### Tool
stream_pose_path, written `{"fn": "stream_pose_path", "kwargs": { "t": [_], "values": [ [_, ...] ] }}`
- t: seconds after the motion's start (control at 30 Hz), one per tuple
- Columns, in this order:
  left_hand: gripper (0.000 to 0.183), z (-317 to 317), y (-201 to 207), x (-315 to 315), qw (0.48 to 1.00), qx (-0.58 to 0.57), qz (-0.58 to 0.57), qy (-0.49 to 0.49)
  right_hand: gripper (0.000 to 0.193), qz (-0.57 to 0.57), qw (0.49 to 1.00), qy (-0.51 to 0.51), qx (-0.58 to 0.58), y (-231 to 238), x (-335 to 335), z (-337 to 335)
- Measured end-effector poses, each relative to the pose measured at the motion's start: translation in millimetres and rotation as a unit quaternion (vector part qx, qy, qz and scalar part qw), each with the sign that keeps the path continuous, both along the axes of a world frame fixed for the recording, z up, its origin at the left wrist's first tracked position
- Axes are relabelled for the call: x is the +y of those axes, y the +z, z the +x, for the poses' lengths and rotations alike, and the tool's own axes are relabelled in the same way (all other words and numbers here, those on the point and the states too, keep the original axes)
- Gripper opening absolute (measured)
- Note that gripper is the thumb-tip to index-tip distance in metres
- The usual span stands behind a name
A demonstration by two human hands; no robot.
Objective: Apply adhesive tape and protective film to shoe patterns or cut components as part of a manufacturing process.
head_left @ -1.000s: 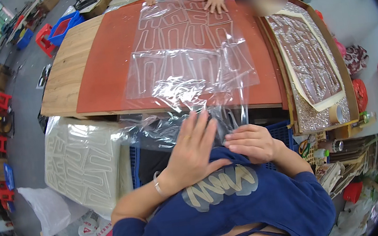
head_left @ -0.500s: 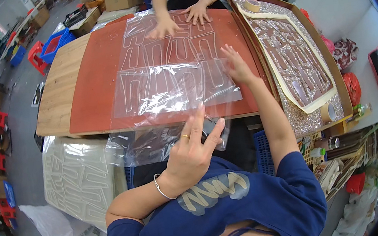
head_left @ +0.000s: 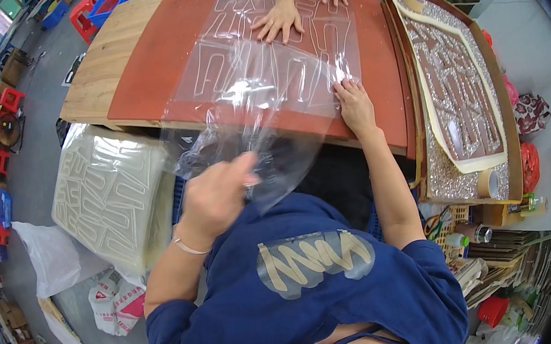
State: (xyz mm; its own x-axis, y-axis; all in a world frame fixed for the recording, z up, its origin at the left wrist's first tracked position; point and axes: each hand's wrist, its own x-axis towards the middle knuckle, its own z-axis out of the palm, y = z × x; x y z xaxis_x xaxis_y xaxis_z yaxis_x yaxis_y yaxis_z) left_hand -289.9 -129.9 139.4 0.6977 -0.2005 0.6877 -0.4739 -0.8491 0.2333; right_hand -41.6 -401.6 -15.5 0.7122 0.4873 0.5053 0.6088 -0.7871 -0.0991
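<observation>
Clear plastic film [head_left: 262, 94] is on the red mat [head_left: 158, 56], near end slack and creased past the front edge of the wooden table [head_left: 88, 74]. Progress, my read: patterned far part is laid about flat, loose near end is what's left, not flat yet. Right hand [head_left: 354, 106] has fingertips at the film's right edge over the mat; can't tell if it pinches or just presses. Left hand [head_left: 215, 198] is blurred, fingers curled by the hanging part, grip unclear. Co-worker's hand [head_left: 280, 19] is spread on the patterned part. Stack of patterned sheets [head_left: 110, 196] sits left, beside the table
</observation>
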Motion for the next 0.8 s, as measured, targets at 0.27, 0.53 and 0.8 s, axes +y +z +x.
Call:
{"fn": "stream_pose_path", "kwargs": {
  "t": [0.27, 0.53, 0.8],
  "values": [
    [0.025, -119, 17, 62, 0.991, 0.042, 0.068, 0.110, 0.034, 0.079, 0.996, -0.008, 0.030, 34, 13, -165],
    [0.032, -112, 14, 90, 0.992, -0.098, 0.020, 0.071, 0.052, -0.060, 0.994, -0.069, 0.066, 95, -22, -72],
    [0.040, -112, -35, 149, 0.979, -0.098, -0.074, 0.163, 0.035, -0.079, 0.990, -0.110, -0.042, 27, -31, -85]
  ]
}}
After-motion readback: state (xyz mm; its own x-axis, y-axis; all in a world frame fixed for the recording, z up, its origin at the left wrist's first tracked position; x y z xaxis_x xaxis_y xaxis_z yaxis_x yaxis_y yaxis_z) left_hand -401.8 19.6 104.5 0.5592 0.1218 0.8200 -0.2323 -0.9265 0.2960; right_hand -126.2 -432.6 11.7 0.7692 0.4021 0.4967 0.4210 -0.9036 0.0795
